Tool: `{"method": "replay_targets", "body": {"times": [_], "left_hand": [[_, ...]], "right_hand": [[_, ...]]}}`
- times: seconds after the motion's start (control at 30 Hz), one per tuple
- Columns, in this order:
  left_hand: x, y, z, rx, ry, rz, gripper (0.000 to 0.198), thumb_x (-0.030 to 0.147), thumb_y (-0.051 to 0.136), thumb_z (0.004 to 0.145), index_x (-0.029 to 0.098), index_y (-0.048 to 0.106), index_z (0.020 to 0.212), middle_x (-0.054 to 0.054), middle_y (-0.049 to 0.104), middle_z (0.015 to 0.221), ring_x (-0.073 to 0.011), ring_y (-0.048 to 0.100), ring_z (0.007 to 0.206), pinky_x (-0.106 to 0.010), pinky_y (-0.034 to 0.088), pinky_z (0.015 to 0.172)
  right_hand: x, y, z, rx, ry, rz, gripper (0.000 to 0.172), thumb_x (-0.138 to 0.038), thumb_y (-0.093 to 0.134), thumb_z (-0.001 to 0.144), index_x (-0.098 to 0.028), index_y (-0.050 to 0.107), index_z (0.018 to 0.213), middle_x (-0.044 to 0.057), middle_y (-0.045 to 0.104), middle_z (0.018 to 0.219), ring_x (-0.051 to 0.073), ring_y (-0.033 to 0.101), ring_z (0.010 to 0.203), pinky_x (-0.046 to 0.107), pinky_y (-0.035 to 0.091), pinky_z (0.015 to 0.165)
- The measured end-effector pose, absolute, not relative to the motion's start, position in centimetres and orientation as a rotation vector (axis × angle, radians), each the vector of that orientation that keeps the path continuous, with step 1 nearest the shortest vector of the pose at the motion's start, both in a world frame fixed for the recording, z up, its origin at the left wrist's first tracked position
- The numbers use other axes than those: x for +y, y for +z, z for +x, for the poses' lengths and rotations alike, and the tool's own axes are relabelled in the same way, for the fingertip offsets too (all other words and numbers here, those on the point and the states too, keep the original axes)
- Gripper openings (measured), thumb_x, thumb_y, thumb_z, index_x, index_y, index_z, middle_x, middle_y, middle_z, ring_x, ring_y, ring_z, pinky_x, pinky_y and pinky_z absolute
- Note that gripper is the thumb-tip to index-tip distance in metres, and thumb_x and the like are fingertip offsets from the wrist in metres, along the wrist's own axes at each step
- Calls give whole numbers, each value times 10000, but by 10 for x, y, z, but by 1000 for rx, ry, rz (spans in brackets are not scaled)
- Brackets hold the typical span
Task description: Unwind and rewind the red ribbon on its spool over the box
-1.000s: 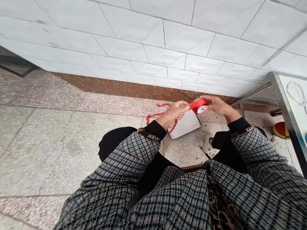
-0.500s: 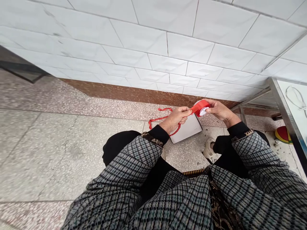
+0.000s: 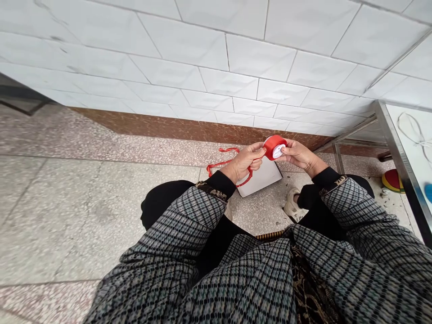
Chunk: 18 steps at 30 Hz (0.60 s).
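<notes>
My right hand [image 3: 299, 155] grips a spool of red ribbon [image 3: 274, 146] by its white side, the thumb on the round face. Close against the spool, my left hand [image 3: 248, 159] is closed on the red ribbon where it comes off the roll. A loose length of ribbon [image 3: 216, 165] trails out below the left hand and curls to the left, above the floor or resting on it; I cannot tell which. Beneath both hands lies a flat white box or board [image 3: 261, 177] with dark edges, partly hidden by the left hand.
A white tiled wall [image 3: 202, 54] rises in front, above a brown skirting. At the right stands a metal-framed table [image 3: 405, 148] with a thin white cord [image 3: 416, 135] on top. A red, yellow and green round object [image 3: 393, 181] sits on the floor near it.
The spool has come closer to my left hand, and the stretch of ribbon between them is shorter. The spool's white labelled face has turned more toward me.
</notes>
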<state>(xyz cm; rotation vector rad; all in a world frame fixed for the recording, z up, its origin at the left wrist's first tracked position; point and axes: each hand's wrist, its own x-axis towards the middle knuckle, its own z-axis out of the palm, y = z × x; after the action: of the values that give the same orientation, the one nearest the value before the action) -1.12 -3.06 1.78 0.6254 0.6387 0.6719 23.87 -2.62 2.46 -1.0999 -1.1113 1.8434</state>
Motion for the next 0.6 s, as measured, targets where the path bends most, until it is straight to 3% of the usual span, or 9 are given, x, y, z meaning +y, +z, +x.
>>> {"method": "replay_targets", "body": {"times": [0.13, 0.3, 0.37, 0.5, 0.6], "left_hand": [[-27, 12, -15, 625, 637, 629, 295, 252, 930, 933, 191, 656, 1023, 146, 395, 555, -25, 222, 402, -191, 135, 452], [-24, 8, -20, 632, 535, 622, 286, 188, 918, 910, 187, 637, 958, 126, 434, 568, -24, 252, 402, -182, 143, 434], [-24, 7, -21, 633, 520, 609, 290, 181, 915, 907, 193, 628, 945, 129, 420, 563, -27, 247, 399, -183, 141, 430], [-25, 7, -18, 625, 536, 608, 275, 194, 911, 924, 192, 636, 936, 135, 382, 556, -30, 231, 399, -189, 143, 437], [-25, 11, -17, 629, 594, 638, 197, 240, 877, 979, 184, 689, 1003, 141, 352, 550, -43, 230, 409, -190, 163, 448]], "right_hand": [[-26, 27, 241, -1262, 1847, -1123, 710, -546, 1124, 718, -247, 845, 1298, 77, 867, 1200, 241, 805, 1044, 391, 698, 972], [-24, 39, 248, -1642, 1652, -1123, 908, -405, 1114, 737, -349, 740, 1562, 74, 771, 1517, 295, 722, 1335, 471, 589, 1189], [-25, 41, 247, -1747, 1599, -1087, 844, -401, 1105, 746, -361, 774, 1520, 66, 741, 1564, 313, 700, 1375, 498, 556, 1227], [-29, 37, 240, -1795, 1502, -1049, 592, -472, 1065, 802, -339, 865, 1343, 48, 787, 1463, 321, 691, 1385, 536, 480, 1305], [-29, 36, 241, -1672, 1469, -1110, 609, -504, 1065, 792, -328, 859, 1338, 47, 800, 1440, 319, 701, 1360, 546, 494, 1303]]}}
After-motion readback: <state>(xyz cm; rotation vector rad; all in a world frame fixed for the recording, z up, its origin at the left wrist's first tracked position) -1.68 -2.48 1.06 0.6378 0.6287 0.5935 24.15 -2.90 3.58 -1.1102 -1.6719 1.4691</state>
